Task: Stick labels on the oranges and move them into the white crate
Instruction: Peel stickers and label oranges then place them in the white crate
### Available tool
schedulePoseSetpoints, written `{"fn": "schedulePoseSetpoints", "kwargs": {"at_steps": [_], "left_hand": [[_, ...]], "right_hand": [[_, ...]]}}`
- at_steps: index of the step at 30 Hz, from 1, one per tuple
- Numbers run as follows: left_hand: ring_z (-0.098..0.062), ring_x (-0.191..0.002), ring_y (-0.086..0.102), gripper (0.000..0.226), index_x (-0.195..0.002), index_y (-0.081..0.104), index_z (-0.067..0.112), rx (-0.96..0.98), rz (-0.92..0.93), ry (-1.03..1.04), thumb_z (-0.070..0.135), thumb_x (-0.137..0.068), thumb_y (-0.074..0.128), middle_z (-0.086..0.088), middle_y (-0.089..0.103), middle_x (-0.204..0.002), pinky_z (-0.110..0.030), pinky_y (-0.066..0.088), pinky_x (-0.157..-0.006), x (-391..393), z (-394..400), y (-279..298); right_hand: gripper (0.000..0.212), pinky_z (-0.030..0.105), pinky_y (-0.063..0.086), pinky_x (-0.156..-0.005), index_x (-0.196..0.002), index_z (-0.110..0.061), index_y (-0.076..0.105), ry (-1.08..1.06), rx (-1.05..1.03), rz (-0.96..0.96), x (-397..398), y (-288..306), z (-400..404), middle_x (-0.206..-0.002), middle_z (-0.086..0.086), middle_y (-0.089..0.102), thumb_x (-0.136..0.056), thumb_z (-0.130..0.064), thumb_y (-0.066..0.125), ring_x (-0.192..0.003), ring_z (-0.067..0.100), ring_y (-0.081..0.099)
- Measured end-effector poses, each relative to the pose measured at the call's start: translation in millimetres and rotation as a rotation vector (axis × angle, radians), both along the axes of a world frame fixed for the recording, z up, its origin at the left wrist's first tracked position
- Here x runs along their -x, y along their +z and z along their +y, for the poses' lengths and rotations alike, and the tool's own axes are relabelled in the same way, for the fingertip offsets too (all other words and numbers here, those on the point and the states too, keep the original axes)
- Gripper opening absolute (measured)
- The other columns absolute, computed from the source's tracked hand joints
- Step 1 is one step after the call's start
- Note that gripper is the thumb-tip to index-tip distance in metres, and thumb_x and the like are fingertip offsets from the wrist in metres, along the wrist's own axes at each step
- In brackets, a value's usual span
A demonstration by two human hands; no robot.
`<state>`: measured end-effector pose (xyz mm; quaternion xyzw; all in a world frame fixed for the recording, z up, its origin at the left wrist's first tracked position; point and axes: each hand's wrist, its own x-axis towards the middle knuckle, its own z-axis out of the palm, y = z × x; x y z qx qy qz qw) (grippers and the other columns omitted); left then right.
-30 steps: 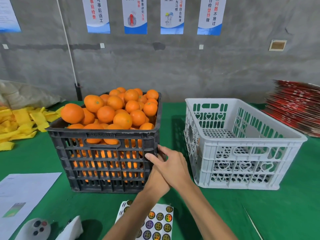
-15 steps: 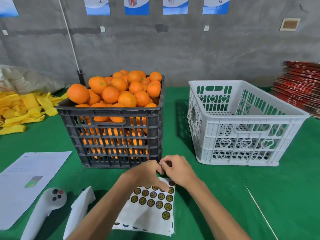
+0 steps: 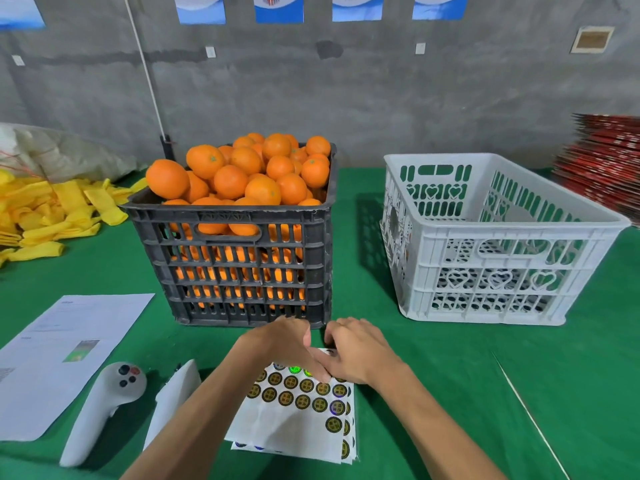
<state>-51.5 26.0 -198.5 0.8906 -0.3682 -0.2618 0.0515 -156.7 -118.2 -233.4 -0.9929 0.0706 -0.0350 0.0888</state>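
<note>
Both hands meet over the far edge of the label sheets point(image 3: 294, 415), which lie on the green counter point(image 3: 433, 393) just near of the black crate point(image 3: 239, 268). The left hand point(image 3: 287, 344) lies with fingers fairly straight, fingertips pressing the sheet. The right hand point(image 3: 360, 351) is curled at the sheet's far right corner; whether it pinches a label is hidden. The oranges point(image 3: 249, 174) are heaped in the black crate. The white crate point(image 3: 491, 237) stands to the right, apart from it.
</note>
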Motion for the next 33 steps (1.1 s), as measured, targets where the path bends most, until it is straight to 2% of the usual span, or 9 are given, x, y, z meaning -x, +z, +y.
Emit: {"fn": "schedulePoseSetpoints", "kwargs": {"at_steps": [6, 10, 14, 18, 21, 25, 27, 29, 33], "left_hand": [[-0.015, -0.105, 0.052, 0.081, -0.102, 0.051, 0.03, -0.002, 0.031, -0.002, 0.079, -0.043, 0.076, 0.004, 0.048, -0.11, -0.04, 0.05, -0.094, 6, 1, -2], [-0.012, -0.096, 0.059, 0.08, -0.105, 0.052, 0.028, 0.006, 0.042, -0.004, 0.078, -0.047, 0.078, 0.007, 0.06, -0.104, -0.037, 0.052, -0.09, 8, 3, -3], [-0.016, -0.099, 0.063, 0.074, -0.104, 0.063, 0.029, 0.058, 0.062, -0.036, 0.075, -0.048, 0.079, 0.008, 0.066, -0.103, -0.035, 0.052, -0.088, 6, 2, -2], [-0.017, -0.1, 0.063, 0.033, -0.086, 0.077, 0.043, 0.21, 0.123, -0.093, 0.064, -0.06, 0.081, 0.002, 0.069, -0.099, -0.024, 0.046, -0.077, 12, -15, 5], [-0.011, -0.091, 0.061, 0.008, -0.074, 0.074, 0.055, 0.384, 0.071, -0.102, 0.053, -0.068, 0.078, -0.003, 0.067, -0.098, -0.026, 0.046, -0.071, 19, -47, 15], [-0.004, -0.064, 0.052, 0.021, -0.101, 0.066, 0.033, 0.507, -0.044, -0.07, 0.033, -0.081, 0.075, 0.016, 0.069, -0.093, -0.022, 0.04, -0.054, 17, -82, 11], [0.0, -0.08, 0.055, 0.034, -0.119, 0.059, 0.025, 0.527, -0.078, -0.086, 0.026, -0.087, 0.071, 0.024, 0.066, -0.104, -0.019, 0.047, -0.068, 14, -87, 3], [-0.006, -0.112, 0.052, 0.046, -0.134, 0.052, 0.024, 0.537, -0.157, -0.097, 0.026, -0.091, 0.067, 0.016, 0.057, -0.125, -0.02, 0.042, -0.093, 11, -86, -6], [-0.007, -0.125, 0.048, 0.048, -0.142, 0.047, 0.028, 0.579, -0.178, -0.124, 0.028, -0.096, 0.061, 0.014, 0.05, -0.135, -0.024, 0.038, -0.105, 9, -74, -27]], "right_hand": [[0.073, 0.039, 0.044, -0.086, -0.081, -0.018, 0.056, -0.017, -0.017, -0.033, 2, -4, 6, -0.091, 0.004, 0.057, -0.088, -0.08, 0.016, -0.088, 0.022, 0.052], [0.067, 0.039, 0.051, -0.072, -0.084, -0.014, 0.054, -0.001, 0.022, -0.047, 3, -3, 10, -0.074, 0.004, 0.058, -0.096, -0.072, 0.022, -0.069, 0.027, 0.058], [0.06, 0.038, 0.05, -0.069, -0.081, -0.015, 0.057, 0.041, 0.046, -0.101, 5, -3, 14, -0.065, 0.007, 0.054, -0.107, -0.055, 0.02, -0.065, 0.031, 0.059], [0.067, 0.041, 0.05, -0.072, -0.068, -0.02, 0.055, 0.038, 0.09, -0.101, 12, 5, -7, -0.065, 0.011, 0.059, -0.108, -0.055, 0.015, -0.063, 0.034, 0.055], [0.067, 0.038, 0.046, -0.064, -0.068, -0.02, 0.052, -0.004, 0.213, -0.139, 12, 20, -45, -0.064, 0.006, 0.059, -0.107, -0.058, 0.013, -0.063, 0.033, 0.059], [0.056, 0.034, 0.046, -0.054, -0.08, -0.021, 0.054, -0.016, 0.339, -0.149, 9, 19, -82, -0.067, -0.001, 0.056, -0.11, -0.052, 0.018, -0.058, 0.026, 0.059], [0.049, 0.036, 0.045, -0.055, -0.097, -0.018, 0.06, 0.025, 0.368, -0.151, 4, 9, -92, -0.082, 0.001, 0.065, -0.111, -0.043, 0.02, -0.07, 0.028, 0.067], [0.054, 0.038, 0.043, -0.059, -0.108, -0.015, 0.061, 0.034, 0.343, -0.164, -3, -1, -99, -0.093, 0.004, 0.068, -0.111, -0.045, 0.016, -0.08, 0.029, 0.069], [0.035, 0.04, 0.045, -0.094, -0.127, -0.012, 0.055, 0.013, 0.266, -0.113, -21, -6, -105, -0.121, 0.007, 0.06, -0.112, -0.031, 0.029, -0.112, 0.027, 0.058]]}}
